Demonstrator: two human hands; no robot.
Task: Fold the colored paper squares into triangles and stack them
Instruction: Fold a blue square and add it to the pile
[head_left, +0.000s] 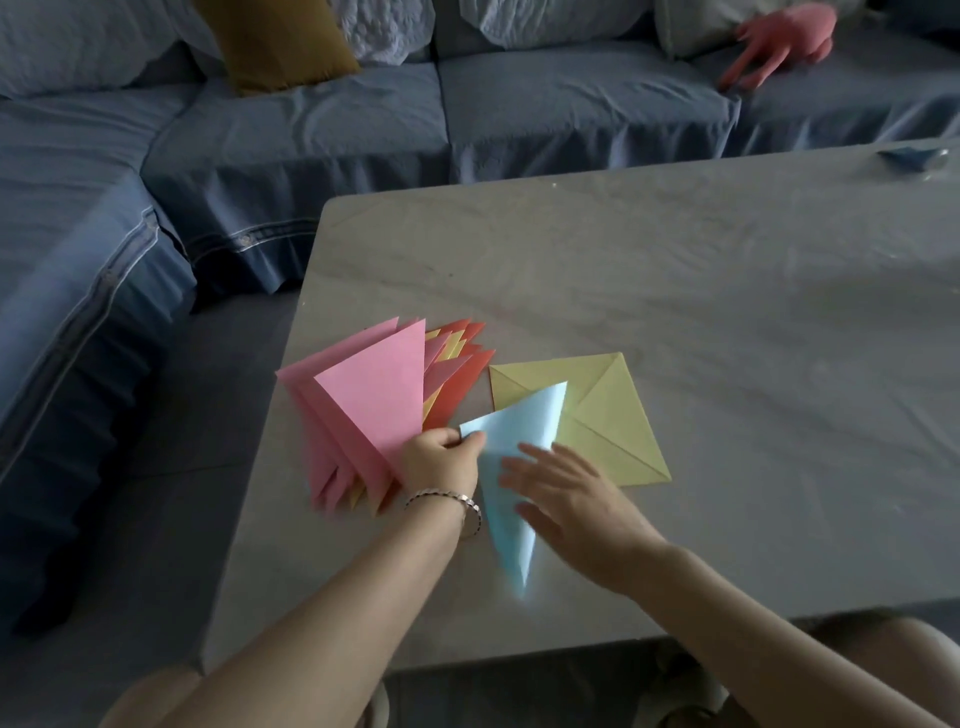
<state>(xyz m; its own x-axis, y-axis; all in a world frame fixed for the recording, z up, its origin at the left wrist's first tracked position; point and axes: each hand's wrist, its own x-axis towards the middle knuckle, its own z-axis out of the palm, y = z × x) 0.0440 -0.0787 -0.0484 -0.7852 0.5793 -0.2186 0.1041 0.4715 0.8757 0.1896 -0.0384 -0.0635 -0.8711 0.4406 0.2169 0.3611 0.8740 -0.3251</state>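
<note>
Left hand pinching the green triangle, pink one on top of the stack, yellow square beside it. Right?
Not quite: the head view shows the triangle pinched by the left hand is light blue, not green. The pink one does top the stack, with the yellow square beside it.

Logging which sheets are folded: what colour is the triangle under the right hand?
Light blue: the folded triangle shows best in the head view, partly under the right hand.

On the table (675, 291), near its left edge and toward the near side, lies the fanned stack of folded triangles (371, 400). Just right of it lies an unfolded square sheet (610, 415). One folded triangle (511, 499) lies before that sheet, overlapping its near-left part. Behind the table stands a sofa (322, 140).
</note>
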